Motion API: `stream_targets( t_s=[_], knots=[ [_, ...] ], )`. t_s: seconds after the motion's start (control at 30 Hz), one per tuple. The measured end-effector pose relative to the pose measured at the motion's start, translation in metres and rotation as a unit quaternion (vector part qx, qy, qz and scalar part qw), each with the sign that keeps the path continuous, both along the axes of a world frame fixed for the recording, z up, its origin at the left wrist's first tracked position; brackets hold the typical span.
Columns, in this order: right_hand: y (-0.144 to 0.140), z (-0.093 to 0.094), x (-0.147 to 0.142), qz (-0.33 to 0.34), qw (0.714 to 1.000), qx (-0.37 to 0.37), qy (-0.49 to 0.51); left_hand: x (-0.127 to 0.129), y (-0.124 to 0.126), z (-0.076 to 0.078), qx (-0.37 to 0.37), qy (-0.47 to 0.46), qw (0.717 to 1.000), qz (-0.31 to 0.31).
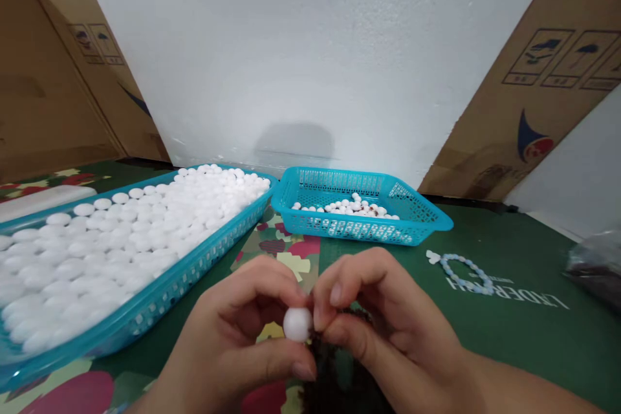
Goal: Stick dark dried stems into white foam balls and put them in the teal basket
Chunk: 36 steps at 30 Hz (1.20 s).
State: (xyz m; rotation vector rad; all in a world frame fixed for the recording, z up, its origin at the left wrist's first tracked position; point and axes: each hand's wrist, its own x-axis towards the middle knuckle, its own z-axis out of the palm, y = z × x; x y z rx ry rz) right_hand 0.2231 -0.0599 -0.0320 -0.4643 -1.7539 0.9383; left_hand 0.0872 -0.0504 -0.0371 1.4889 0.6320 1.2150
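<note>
Together, my left hand [242, 330] and right hand [383, 323] pinched the small round white foam ball [297, 324], fingertips clamped, above the dark fuzzy clump [334, 369].

The large blue tray [160, 288] runs off the left edge, and the dark clump [334, 369] beneath the hands is partly hidden.

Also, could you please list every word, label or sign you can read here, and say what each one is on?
White lettering on the green table mat, seen upside down: too distorted to read reliably.
Printed handling pictograms on the right brown cardboard box: symbols only, no words.
Similar pictograms on the left brown cardboard box: too small to read.
</note>
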Motion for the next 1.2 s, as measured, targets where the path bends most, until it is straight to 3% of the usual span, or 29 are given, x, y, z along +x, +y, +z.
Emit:
stream_targets(
  t_s=[0.6, 1.2],
  knots=[
    [0.0009, 0.0001, 0.0024, 0.015, 1.0, -0.015, 0.012, 0.0015, -0.0042, 0.0005, -0.051, -0.032, 0.998, 0.001],
    [0.0013, -0.0034, -0.0018, -0.019, 1.0, -0.006, -0.001, -0.0016, -0.0017, -0.0016, 0.006, 0.012, 1.0, 0.018]
  ],
)
